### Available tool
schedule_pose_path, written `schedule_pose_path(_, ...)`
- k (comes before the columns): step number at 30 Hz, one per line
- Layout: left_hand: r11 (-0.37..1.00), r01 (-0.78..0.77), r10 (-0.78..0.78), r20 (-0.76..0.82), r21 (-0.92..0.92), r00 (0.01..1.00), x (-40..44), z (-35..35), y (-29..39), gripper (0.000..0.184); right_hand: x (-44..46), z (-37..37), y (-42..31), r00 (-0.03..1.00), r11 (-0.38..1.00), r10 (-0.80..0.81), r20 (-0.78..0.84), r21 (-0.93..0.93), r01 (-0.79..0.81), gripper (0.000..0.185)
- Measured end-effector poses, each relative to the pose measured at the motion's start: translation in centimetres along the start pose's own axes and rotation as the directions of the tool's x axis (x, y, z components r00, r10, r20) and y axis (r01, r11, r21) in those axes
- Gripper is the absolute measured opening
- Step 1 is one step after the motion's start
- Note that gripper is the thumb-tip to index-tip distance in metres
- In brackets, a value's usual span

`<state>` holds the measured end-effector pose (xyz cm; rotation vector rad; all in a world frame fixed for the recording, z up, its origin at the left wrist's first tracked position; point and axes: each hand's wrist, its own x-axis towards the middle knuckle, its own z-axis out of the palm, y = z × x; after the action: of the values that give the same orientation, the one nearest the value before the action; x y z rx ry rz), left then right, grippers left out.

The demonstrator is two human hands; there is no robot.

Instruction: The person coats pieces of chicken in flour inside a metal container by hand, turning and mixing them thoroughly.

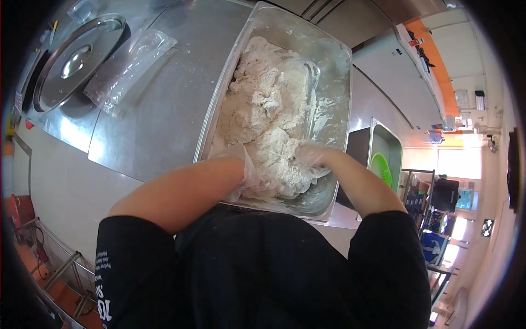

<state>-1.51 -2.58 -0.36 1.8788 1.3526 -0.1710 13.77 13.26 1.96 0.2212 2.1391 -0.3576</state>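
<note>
A deep rectangular steel pan [344,93] stands in front of me, its inner walls smeared with white flour. Loose flour mixture [263,82] spreads over its far half in lumps. Closer to me lies a thick flour-covered clump [276,153], which looks like rough dough. My left hand [245,167], in a clear plastic glove, reaches down at the clump's left side; its fingers are hidden. On the clump's right side, my gloved right hand [311,154] presses in with its fingers curled, the tips buried in flour.
Left of the pan, a clear plastic bag [129,71] lies on the steel table [164,104] beside an oval metal lid [79,63]. To the right, a second steel pan [388,137] holds a green basket [380,168]. A white cabinet [397,77] stands beyond it.
</note>
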Motion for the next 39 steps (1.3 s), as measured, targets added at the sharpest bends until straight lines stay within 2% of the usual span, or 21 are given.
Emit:
schedule_pose_path(2,0.998,-0.053,0.051,-0.038,-0.039,0.998,0.1,-0.5,0.3,0.031,-1.1,0.1,-2.1,0.964,0.985,-0.175,-0.202,-0.036,0.172,0.027)
schedule_pose_path(3,0.995,-0.082,0.079,-0.062,-0.051,0.995,0.2,-0.6,0.5,0.031,-1.2,-0.8,-3.4,0.998,0.952,0.059,-0.002,0.301,-0.056,0.028)
schedule_pose_path(4,0.991,-0.118,0.112,-0.085,-0.067,0.990,0.1,-0.7,0.7,0.032,-0.8,-0.2,-4.0,0.985,0.778,0.160,-0.069,0.623,-0.083,0.027)
schedule_pose_path(5,0.986,-0.149,0.140,-0.108,-0.078,0.984,0.0,-0.7,0.9,0.033,-0.5,1.0,-4.6,0.959,0.495,0.270,-0.086,0.867,-0.061,0.026)
schedule_pose_path(6,0.985,-0.160,0.151,-0.138,-0.062,0.979,0.0,-0.5,1.1,0.033,-0.3,2.3,-5.1,0.926,0.142,0.373,-0.060,0.990,0.006,0.025)
schedule_pose_path(7,0.986,-0.161,0.154,-0.160,-0.032,0.975,0.1,-0.3,1.0,0.034,0.4,3.2,-4.8,0.928,0.168,0.314,-0.200,0.974,0.153,0.025)
schedule_pose_path(10,0.986,-0.100,0.130,-0.250,0.130,0.959,0.7,-1.1,-0.5,0.036,-1.2,1.2,-6.6,0.885,-0.100,0.413,-0.215,0.955,0.278,0.024)
schedule_pose_path(13,0.929,0.024,0.133,-0.394,0.368,0.909,2.6,-2.7,-3.9,0.034,1.6,1.3,-5.7,0.804,-0.232,0.555,-0.213,0.889,0.396,0.026)
schedule_pose_path(15,0.722,0.137,0.247,-0.437,0.678,0.865,2.2,-5.7,-2.7,0.024,2.3,0.8,-5.8,0.494,0.191,0.731,-0.470,0.836,0.514,0.023)
schedule_pose_path(17,0.752,0.211,0.264,-0.579,0.624,0.772,1.6,-7.8,-2.1,0.026,2.9,-0.1,-4.3,0.314,0.406,0.732,-0.605,0.757,0.512,0.022)
schedule_pose_path(19,0.881,0.232,0.188,-0.754,0.413,0.629,0.7,-9.0,-0.5,0.024,2.4,-1.0,-1.5,0.314,0.405,0.712,-0.628,0.732,0.547,0.022)
schedule_pose_path(22,0.980,0.199,-0.111,-0.841,-0.005,0.529,-0.8,-9.9,0.2,0.021,-2.1,-2.5,-1.6,0.256,0.371,0.700,-0.667,0.646,0.667,0.016)
schedule_pose_path(23,0.971,0.183,-0.231,-0.821,-0.156,0.522,-1.4,-10.2,0.3,0.020,-4.0,-4.0,-2.1,0.456,0.724,0.499,-0.737,0.643,0.248,0.015)
schedule_pose_path(24,0.968,0.245,-0.135,-0.703,0.057,0.698,-2.4,-10.5,0.2,0.022,-6.0,-5.7,-2.6,0.682,0.928,0.352,-0.641,0.336,-0.162,0.014)
schedule_pose_path(25,0.928,0.252,-0.071,-0.533,0.276,0.843,-3.9,-10.9,0.1,0.024,-7.0,-6.4,-3.0,0.851,0.898,0.317,-0.418,-0.156,-0.411,0.013)
schedule_pose_path(26,0.853,0.204,-0.044,-0.323,0.481,0.945,-4.9,-10.8,0.1,0.026,-7.0,-5.4,-3.4,0.890,0.917,0.308,-0.337,-0.143,-0.372,0.014)
schedule_pose_path(28,0.737,0.041,-0.065,0.010,0.675,0.998,-5.2,-8.4,-0.4,0.037,-7.4,-3.5,-5.4,0.947,0.934,0.293,-0.135,-0.171,-0.313,0.023)
schedule_pose_path(30,0.882,0.257,-0.380,0.272,0.395,0.884,-5.0,-7.9,1.5,0.044,-6.0,-1.1,-7.2,0.946,0.933,0.324,0.010,-0.170,-0.318,0.035)
schedule_pose_path(33,0.825,0.425,-0.514,0.182,0.373,0.838,-5.1,-4.7,1.8,0.044,-4.3,1.1,-9.4,0.951,0.949,0.308,-0.017,0.075,-0.306,0.034)
schedule_pose_path(35,0.857,0.291,-0.430,0.282,0.425,0.857,-3.8,-2.5,0.9,0.043,-3.2,2.6,-10.0,0.986,0.954,0.149,-0.080,0.272,-0.123,0.029)
schedule_pose_path(39,0.952,0.044,-0.159,0.366,0.303,0.917,-1.6,0.5,-0.1,0.041,-1.5,2.9,-11.6,0.993,0.974,-0.039,-0.111,0.217,0.063,0.027)
